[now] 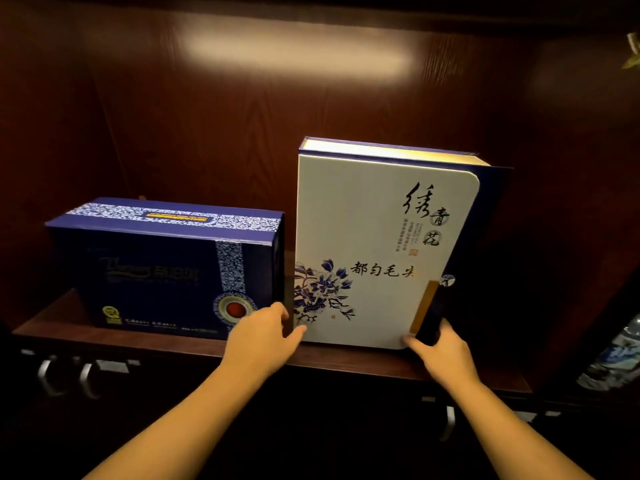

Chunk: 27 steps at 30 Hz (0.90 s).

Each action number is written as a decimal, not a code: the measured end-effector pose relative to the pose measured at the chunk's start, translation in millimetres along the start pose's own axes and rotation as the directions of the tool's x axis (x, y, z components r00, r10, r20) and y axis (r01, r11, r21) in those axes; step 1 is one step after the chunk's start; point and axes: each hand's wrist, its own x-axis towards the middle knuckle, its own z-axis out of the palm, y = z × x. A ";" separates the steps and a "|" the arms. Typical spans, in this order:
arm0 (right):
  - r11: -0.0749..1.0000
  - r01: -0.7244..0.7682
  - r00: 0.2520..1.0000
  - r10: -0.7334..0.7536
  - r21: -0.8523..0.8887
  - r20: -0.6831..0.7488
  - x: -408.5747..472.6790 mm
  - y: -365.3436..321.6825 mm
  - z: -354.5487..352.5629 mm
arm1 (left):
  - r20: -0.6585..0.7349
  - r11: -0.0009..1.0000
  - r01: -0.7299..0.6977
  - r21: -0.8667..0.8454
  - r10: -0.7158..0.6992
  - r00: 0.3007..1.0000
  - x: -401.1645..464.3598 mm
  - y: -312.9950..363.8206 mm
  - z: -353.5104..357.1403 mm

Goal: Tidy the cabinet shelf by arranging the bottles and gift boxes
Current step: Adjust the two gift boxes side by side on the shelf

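Observation:
A tall white gift box (374, 237) with blue flowers and black calligraphy stands upright on the dark wooden shelf (194, 348), right of centre. My left hand (263, 336) grips its lower left edge, thumb on the front face and fingers behind the edge. My right hand (440, 348) holds its lower right corner, thumb on the front and fingers round the dark blue spine. To the left stands a lower dark blue gift box (162, 268) with a patterned band and a round red emblem, a narrow gap from the white one.
The cabinet's back wall and side walls are dark red-brown wood. Below the shelf are doors with metal handles (86, 379). At the far right, behind a glass edge, blue-and-white ware (613, 362) shows partly. Bare shelf lies right of the white box.

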 end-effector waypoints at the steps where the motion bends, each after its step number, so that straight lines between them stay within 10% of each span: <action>1: 1.000 0.000 1.000 0.000 0.007 -0.001 0.7 -0.1 0.2 | -0.075 0.997 -0.077 0.005 0.077 0.994 1.1 -5.8 -18.8; 7: 0.999 -0.038 0.999 0.039 0.022 -0.035 5.4 1.7 5.8 | -0.272 0.887 -0.434 0.160 0.462 0.844 51.4 -37.9 -148.3; 12: 0.996 -0.022 0.998 0.027 0.089 -0.050 11.0 6.8 5.7 | 0.147 0.873 -0.308 0.379 0.272 0.951 109.6 -46.2 -182.0; 17: 0.993 -0.029 0.999 0.032 0.110 -0.026 15.2 12.5 6.3 | 0.432 0.896 -0.320 0.308 0.168 0.886 143.4 -37.7 -168.1; 27: 0.991 -0.006 1.000 0.009 0.134 -0.020 16.4 14.0 5.5 | 0.441 0.918 -0.336 0.213 0.216 0.871 162.3 -29.9 -156.2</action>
